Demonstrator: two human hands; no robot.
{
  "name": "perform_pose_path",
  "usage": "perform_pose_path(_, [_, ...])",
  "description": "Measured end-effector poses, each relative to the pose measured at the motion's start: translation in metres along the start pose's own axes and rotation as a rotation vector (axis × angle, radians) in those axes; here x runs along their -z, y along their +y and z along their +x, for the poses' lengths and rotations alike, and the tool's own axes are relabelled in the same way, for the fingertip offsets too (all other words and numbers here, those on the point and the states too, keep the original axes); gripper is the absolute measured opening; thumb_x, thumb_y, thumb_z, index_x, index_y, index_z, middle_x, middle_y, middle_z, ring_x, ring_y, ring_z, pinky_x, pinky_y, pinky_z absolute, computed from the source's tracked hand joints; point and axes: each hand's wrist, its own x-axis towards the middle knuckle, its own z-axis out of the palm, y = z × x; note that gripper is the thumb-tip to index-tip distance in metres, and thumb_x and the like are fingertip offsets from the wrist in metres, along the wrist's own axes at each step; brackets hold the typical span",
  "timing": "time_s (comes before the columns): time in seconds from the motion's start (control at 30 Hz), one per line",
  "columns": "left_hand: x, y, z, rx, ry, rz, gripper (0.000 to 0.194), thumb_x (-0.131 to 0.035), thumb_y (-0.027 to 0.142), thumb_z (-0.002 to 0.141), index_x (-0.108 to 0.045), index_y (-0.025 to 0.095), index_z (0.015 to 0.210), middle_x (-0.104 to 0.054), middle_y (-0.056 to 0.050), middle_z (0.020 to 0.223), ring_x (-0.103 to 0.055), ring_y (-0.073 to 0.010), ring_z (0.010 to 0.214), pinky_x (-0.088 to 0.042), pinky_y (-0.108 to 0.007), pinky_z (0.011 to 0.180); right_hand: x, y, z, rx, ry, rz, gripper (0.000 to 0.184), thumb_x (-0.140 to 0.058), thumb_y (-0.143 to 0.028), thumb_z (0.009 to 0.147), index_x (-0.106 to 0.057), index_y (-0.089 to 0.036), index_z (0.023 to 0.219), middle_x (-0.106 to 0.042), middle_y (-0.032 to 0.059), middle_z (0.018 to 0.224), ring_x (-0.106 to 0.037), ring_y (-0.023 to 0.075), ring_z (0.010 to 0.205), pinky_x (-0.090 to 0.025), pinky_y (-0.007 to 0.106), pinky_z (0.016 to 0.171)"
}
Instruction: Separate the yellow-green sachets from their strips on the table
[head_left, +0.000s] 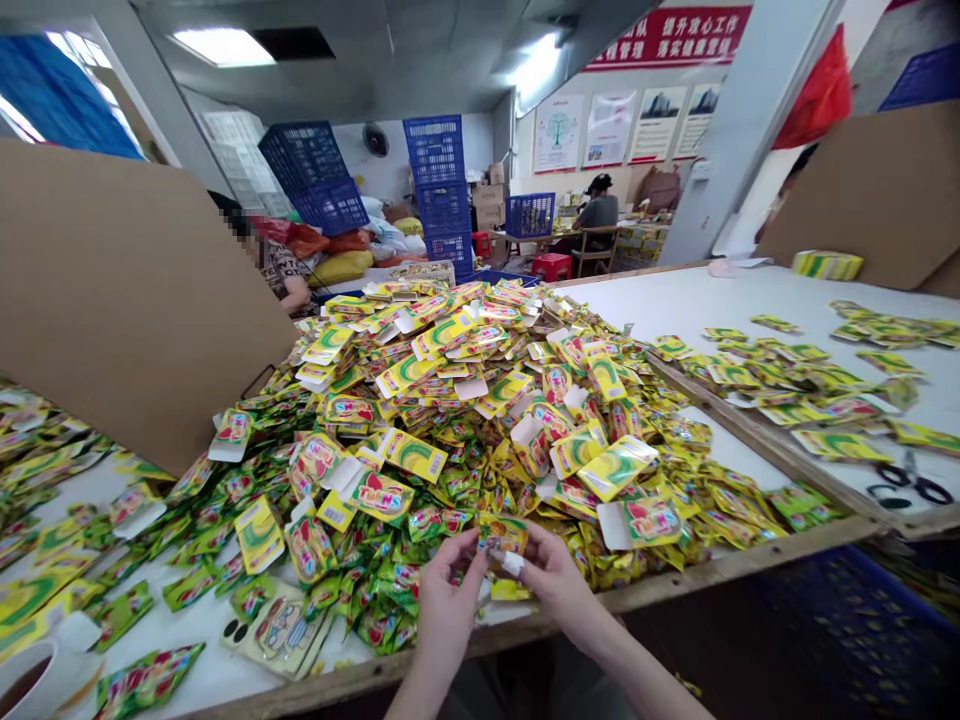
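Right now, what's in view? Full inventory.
Held packet: one, yellow, between hands
Cartons: many, yellow-red, heaped centre
Sachets: many, green and yellow, around cartons
Phone: one, pale, front left
Cup: one, white, bottom left
Scissors: 1+, dark-handled, right
Table: one, white, beneath
Cardboard sheets: 2+, brown, left/right
Crates: several, blue, background, lower right
Stools: 2+, red, background
Sacks: several, multicoloured, back left
Posters: four, whitish, back right
Banner: one, red, above posters
Other people: 2+, background
Left hand: one, front centre
Right hand: one, front centre
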Motion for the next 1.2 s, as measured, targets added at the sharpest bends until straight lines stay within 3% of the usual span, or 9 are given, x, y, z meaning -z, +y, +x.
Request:
perform_pose_path(0.13, [0.038,0.022,0.019,-0.071,0.067,0.419,0.039,-0.045,0.046,0.081,-0.060,0.016,0.102,-0.060,-0.014,0.107,-0.057,-0.0286,0.101,-0.044,-0.043,0.087,0.008,-0.007,0.000,0.110,0.110,-0.106,0.026,-0.073,-0.036,0.067,-0.063,-0.018,0.083,-0.069,0.0048,0.085,-0.063,0.0207,0.082,-0.049,0.034,0.077])
perform_pose_path(0.2, [0.063,0.030,0.038,0.113,0.301,0.833,0.055,-0.035,0.050,0.083,-0.046,0.009,0.118,-0.052,-0.024,0.117,-0.056,-0.0365,0.100,-0.043,-0.050,0.082,0.012,-0.010,-0.002,0.110,0.139,-0.129,0.028,-0.074,-0.037,0.064,-0.062,-0.018,0.081,-0.069,0.0046,0.084,-0.063,0.0210,0.082,-0.049,0.032,0.076])
perform_pose_path(0.3, [0.088,0.030,0.069,0.315,0.428,0.952,0.077,-0.033,0.060,0.078,-0.033,-0.002,0.124,-0.048,-0.037,0.115,-0.055,-0.0481,0.097,-0.041,-0.058,0.074,0.013,-0.009,-0.007,0.031,0.141,-0.138,0.033,-0.072,-0.042,0.065,-0.057,-0.018,0.082,-0.068,0.0048,0.085,-0.065,0.0196,0.071,-0.051,0.029,0.060])
perform_pose_path(0.43, [0.084,0.019,0.089,0.340,0.360,0.874,0.087,-0.054,0.061,0.066,-0.033,0.001,0.124,-0.061,-0.032,0.098,-0.059,-0.0479,0.089,-0.042,-0.056,0.071,0.009,-0.002,-0.014,-0.052,0.095,-0.108,0.042,-0.070,-0.044,0.067,-0.050,-0.020,0.095,-0.066,0.0008,0.079,-0.064,0.0154,0.057,-0.048,0.025,0.049])
perform_pose_path(0.57, [0.066,0.015,0.080,0.212,0.363,0.730,0.083,-0.055,0.044,0.071,-0.016,0.007,0.133,-0.059,-0.025,0.107,-0.059,-0.0386,0.096,-0.042,-0.050,0.079,0.013,0.002,-0.019,-0.067,0.136,-0.143,0.045,-0.069,-0.046,0.066,-0.052,-0.021,0.099,-0.063,-0.0001,0.079,-0.058,0.0113,0.053,-0.043,0.020,0.042])
perform_pose_path(0.73, [0.048,0.013,0.042,0.123,0.165,0.408,0.054,-0.052,0.034,0.073,-0.040,0.013,0.121,-0.061,-0.012,0.110,-0.061,-0.0232,0.098,-0.046,-0.033,0.085,0.023,-0.024,-0.020,-0.038,0.145,-0.169,0.040,-0.071,-0.043,0.066,-0.057,-0.020,0.095,-0.058,-0.0025,0.071,-0.050,0.0072,0.047,-0.040,0.017,0.039])
perform_pose_path(0.93, [0.024,0.023,-0.012,0.282,-0.524,-0.336,0.048,-0.067,0.042,0.067,-0.055,0.016,0.106,-0.065,-0.010,0.106,-0.058,-0.0235,0.098,-0.042,-0.034,0.090,-0.001,-0.081,-0.010,0.200,-0.064,-0.318,0.018,-0.063,-0.030,0.076,-0.061,-0.020,0.091,-0.051,-0.0001,0.085,-0.052,0.0074,0.053,-0.040,0.017,0.039])
perform_pose_path(1.07, [0.018,0.028,-0.023,0.348,-0.551,-0.494,0.057,-0.076,0.047,0.055,-0.057,0.016,0.099,-0.065,-0.005,0.087,-0.058,-0.0196,0.081,-0.045,-0.030,0.076,-0.017,-0.091,-0.006,0.380,-0.173,-0.654,0.009,-0.056,-0.017,0.081,-0.063,-0.018,0.086,-0.050,0.0019,0.086,-0.052,0.0132,0.077,-0.046,0.022,0.064])
perform_pose_path(1.2, [0.014,0.029,-0.023,0.314,-0.509,-0.331,0.052,-0.072,0.047,0.060,-0.054,0.014,0.096,-0.063,-0.005,0.083,-0.056,-0.0179,0.078,-0.044,-0.029,0.076,-0.019,-0.097,-0.014,0.361,-0.336,-0.994,0.035,-0.047,0.001,0.075,-0.060,-0.021,0.098,-0.051,0.0031,0.094,-0.051,0.0148,0.090,-0.042,0.025,0.081])
